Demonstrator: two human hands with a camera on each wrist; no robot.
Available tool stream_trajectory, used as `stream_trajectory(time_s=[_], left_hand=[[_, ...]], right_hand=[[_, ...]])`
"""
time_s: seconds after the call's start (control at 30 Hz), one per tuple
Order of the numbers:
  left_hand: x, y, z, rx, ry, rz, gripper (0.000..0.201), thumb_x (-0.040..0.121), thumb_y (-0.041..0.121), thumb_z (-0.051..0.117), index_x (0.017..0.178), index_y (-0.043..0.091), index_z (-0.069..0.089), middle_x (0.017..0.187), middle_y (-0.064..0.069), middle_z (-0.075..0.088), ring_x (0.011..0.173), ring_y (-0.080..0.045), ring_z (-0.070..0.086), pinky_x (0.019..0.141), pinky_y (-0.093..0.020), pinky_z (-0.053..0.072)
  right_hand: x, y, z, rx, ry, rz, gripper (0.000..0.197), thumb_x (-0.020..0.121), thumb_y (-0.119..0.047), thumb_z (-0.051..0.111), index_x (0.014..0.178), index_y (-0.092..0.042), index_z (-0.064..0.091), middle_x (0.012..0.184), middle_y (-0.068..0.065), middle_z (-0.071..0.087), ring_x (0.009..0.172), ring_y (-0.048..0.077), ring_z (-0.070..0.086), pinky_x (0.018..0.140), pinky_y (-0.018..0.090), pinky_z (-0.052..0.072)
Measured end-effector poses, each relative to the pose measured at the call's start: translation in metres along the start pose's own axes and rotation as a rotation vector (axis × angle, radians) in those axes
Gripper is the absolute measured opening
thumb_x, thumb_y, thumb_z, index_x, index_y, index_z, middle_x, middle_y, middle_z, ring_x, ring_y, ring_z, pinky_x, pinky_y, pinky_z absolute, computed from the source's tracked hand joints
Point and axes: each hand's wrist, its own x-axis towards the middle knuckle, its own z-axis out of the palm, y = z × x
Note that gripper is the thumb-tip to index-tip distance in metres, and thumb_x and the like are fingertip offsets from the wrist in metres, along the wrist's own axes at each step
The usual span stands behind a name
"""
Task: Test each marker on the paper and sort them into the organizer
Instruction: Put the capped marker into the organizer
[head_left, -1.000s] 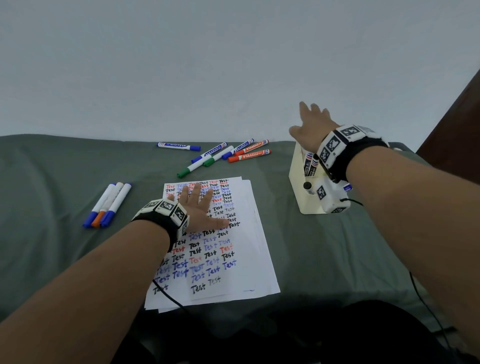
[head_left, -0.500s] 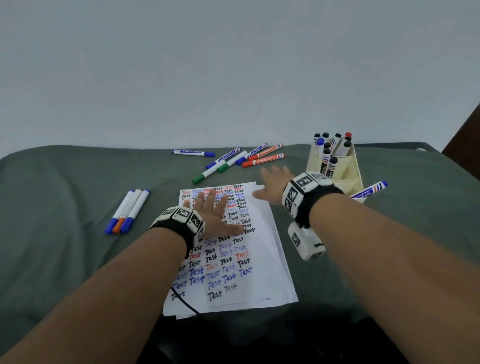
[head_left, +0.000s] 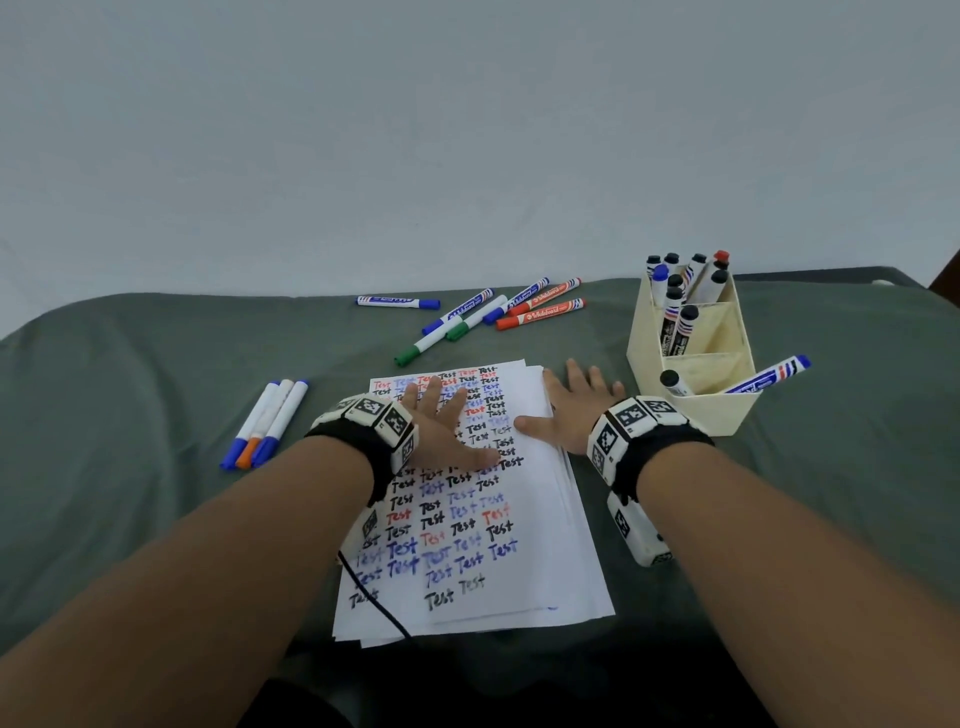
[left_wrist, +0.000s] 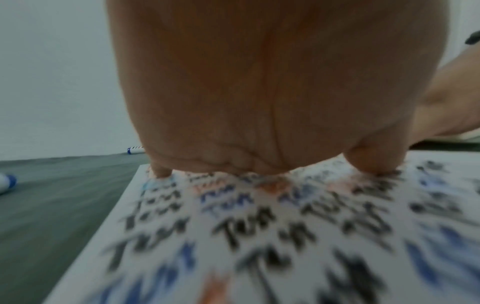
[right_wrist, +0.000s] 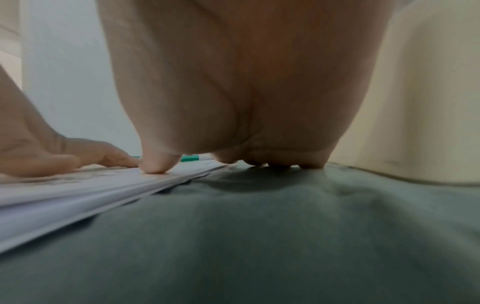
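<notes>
Across the whole work surface: dull grey-green fabric cloth (head_left: 130, 415), softly creased, with folds close up in the left wrist view (left_wrist: 52, 205) and the right wrist view (right_wrist: 285, 236). Behind the cloth's far edge: plain pale grey-white wall (head_left: 467, 130), bare and evenly lit, filling the upper half of the head view. Beyond the cloth's far right corner: dark brown flat panel (head_left: 948, 280), only a sliver visible. Near the cloth's near edge: thin black cable (head_left: 384, 613), curving toward a dark, indistinct mass (head_left: 519, 686).

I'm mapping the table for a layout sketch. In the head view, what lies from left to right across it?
Three markers → left hand on the paper → right hand → organizer.
</notes>
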Motion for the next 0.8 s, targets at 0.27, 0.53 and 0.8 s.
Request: stream_trajectory(time_s=[0.27,0.53,0.8], left_hand=[[0.011,0.017,-0.065,0.148,0.250,0.055,0.058,0.098,0.065,0.039,0.111,0.012,0.060,0.100,-0.005,0.060,0.087,-0.018,0.060,0.070,-0.032,0.047],[0.063,0.028,-0.095,0.196,0.508,0.139,0.049,0.099,0.051,0.045,0.139,0.023,0.051,0.132,-0.007,0.052,0.117,-0.027,0.055,0.089,-0.040,0.048],[0.097,0.041,-0.102,0.258,0.529,0.134,0.055,0.099,0.057,0.044,0.144,0.028,0.045,0.140,-0.009,0.043,0.126,-0.031,0.048,0.098,-0.043,0.044]], right_hand=[[-0.003,-0.001,-0.001,0.024,-0.015,-0.012,0.098,0.089,-0.081,0.038,0.162,-0.029,-0.004,0.170,0.006,-0.015,0.156,0.033,-0.011,0.122,0.058,0.000],[-0.005,-0.002,-0.002,0.047,-0.031,-0.004,0.098,0.090,-0.080,0.038,0.162,-0.030,-0.006,0.169,0.005,-0.020,0.155,0.031,-0.017,0.123,0.055,-0.006],[-0.007,-0.001,-0.006,0.066,-0.073,-0.020,0.098,0.090,-0.079,0.038,0.162,-0.030,-0.008,0.168,0.005,-0.023,0.154,0.031,-0.020,0.123,0.057,-0.008]])
